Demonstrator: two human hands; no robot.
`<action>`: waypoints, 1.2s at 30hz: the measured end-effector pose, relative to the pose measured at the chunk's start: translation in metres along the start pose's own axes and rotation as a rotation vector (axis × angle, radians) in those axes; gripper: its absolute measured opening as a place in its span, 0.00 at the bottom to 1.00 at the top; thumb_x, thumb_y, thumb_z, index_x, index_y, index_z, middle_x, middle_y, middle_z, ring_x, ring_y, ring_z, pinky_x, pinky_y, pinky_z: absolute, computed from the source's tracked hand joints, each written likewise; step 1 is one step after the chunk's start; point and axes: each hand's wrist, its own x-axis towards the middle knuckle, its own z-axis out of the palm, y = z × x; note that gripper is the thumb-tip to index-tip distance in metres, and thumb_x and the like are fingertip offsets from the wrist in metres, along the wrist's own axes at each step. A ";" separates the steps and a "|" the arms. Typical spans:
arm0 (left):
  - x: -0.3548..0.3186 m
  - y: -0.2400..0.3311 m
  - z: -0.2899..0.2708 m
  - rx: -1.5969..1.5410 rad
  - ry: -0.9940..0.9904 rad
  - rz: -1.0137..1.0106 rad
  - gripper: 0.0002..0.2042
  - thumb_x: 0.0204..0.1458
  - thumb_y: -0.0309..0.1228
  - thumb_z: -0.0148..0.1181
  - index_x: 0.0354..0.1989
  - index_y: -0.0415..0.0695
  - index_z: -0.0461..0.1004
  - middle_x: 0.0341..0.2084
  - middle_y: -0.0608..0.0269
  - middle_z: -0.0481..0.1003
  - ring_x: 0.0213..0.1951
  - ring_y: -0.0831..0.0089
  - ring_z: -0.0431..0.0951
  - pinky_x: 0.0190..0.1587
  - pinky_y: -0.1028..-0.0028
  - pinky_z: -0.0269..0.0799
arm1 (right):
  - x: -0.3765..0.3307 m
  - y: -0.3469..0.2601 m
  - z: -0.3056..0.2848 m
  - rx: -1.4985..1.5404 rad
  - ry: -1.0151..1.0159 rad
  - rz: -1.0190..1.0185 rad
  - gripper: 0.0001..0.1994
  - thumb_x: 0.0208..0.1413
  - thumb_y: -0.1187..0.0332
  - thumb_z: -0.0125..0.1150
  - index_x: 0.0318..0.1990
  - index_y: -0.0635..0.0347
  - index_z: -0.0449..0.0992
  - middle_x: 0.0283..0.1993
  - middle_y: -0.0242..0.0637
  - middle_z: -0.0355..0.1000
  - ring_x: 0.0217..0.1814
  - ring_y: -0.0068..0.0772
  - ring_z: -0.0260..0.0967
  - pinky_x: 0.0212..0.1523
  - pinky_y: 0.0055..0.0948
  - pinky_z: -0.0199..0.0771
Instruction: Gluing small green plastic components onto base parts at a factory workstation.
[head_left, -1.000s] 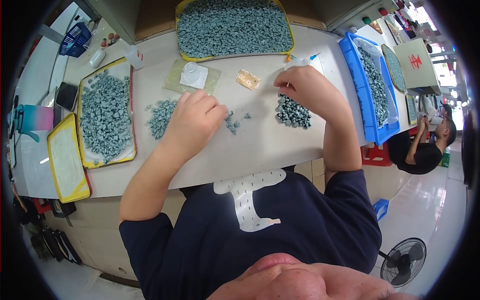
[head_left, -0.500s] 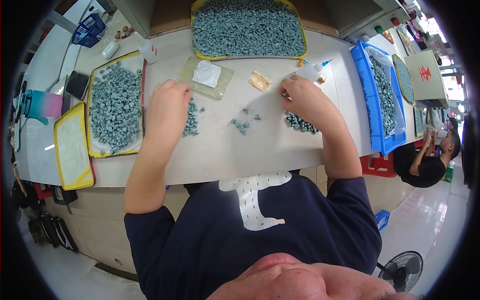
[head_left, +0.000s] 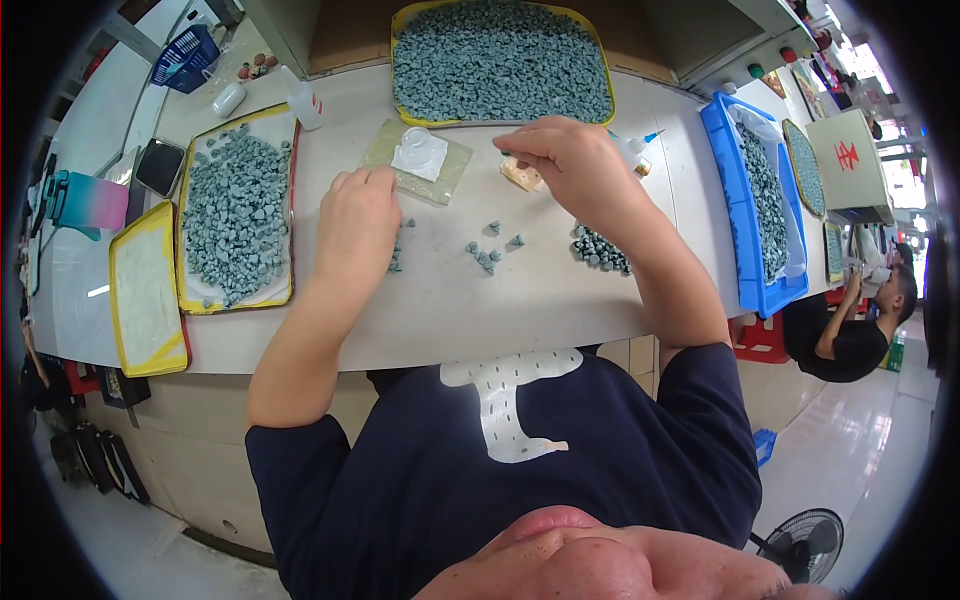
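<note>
My left hand [head_left: 358, 212] is closed, knuckles up, above a small heap of grey-green cone-like pieces [head_left: 396, 262] that it partly covers. Whatever its fingers hold is hidden. Held over the middle of the table, my right hand [head_left: 572, 165] has its fingers pinched, with a small dark grey-green piece [head_left: 506, 153] showing at the tips. Just under it lies a stained tan card [head_left: 520, 176]. Several loose pieces [head_left: 484, 256] rest between my hands, and a dark, glossier cluster of pieces [head_left: 600, 250] sits below my right forearm. A small clear dish on white paper [head_left: 420, 153] stands on an olive pad [head_left: 445, 184].
Yellow-rimmed trays of pieces stand at the left [head_left: 238, 215] and far side [head_left: 500, 62]. A blue bin [head_left: 748, 265] of pieces is at right. A white bottle [head_left: 304, 104], a blue-tipped bottle [head_left: 632, 150] and a phone [head_left: 159, 167] lie around. Another person [head_left: 845, 325] sits far right.
My right hand has moved left and away from me, from beside the dark cluster to above the tan card. My left hand has shifted slightly right and nearer.
</note>
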 end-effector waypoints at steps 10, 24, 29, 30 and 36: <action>0.000 -0.010 -0.009 -0.260 0.147 -0.025 0.07 0.49 0.21 0.58 0.37 0.36 0.74 0.32 0.49 0.76 0.38 0.52 0.75 0.41 0.60 0.70 | 0.040 -0.011 0.056 0.103 0.164 -0.067 0.08 0.51 0.74 0.63 0.39 0.62 0.80 0.34 0.41 0.76 0.33 0.39 0.75 0.34 0.29 0.75; -0.001 -0.013 -0.017 -0.656 0.093 -0.245 0.07 0.49 0.24 0.63 0.37 0.38 0.79 0.28 0.54 0.79 0.29 0.67 0.79 0.33 0.73 0.72 | 0.050 -0.003 0.090 -0.178 0.239 -0.418 0.12 0.47 0.74 0.63 0.42 0.63 0.77 0.40 0.39 0.75 0.41 0.41 0.73 0.40 0.35 0.75; -0.001 -0.016 -0.016 -0.736 0.127 -0.256 0.08 0.50 0.25 0.62 0.39 0.38 0.79 0.30 0.56 0.80 0.30 0.69 0.79 0.34 0.74 0.73 | 0.049 -0.004 0.089 -0.273 0.151 -0.444 0.15 0.46 0.75 0.62 0.44 0.65 0.75 0.43 0.40 0.74 0.45 0.42 0.72 0.45 0.36 0.73; -0.001 -0.015 -0.018 -0.732 0.120 -0.275 0.08 0.51 0.25 0.61 0.38 0.38 0.79 0.30 0.56 0.80 0.30 0.70 0.80 0.34 0.75 0.73 | 0.049 -0.005 0.089 -0.290 0.137 -0.446 0.16 0.46 0.75 0.61 0.45 0.65 0.75 0.44 0.40 0.73 0.45 0.42 0.72 0.46 0.36 0.73; 0.000 -0.011 -0.029 -0.732 0.105 -0.338 0.06 0.53 0.25 0.60 0.37 0.36 0.77 0.28 0.57 0.80 0.29 0.73 0.78 0.34 0.76 0.72 | 0.048 -0.008 0.088 -0.343 0.122 -0.470 0.17 0.43 0.76 0.62 0.45 0.66 0.74 0.44 0.40 0.73 0.45 0.42 0.71 0.46 0.37 0.73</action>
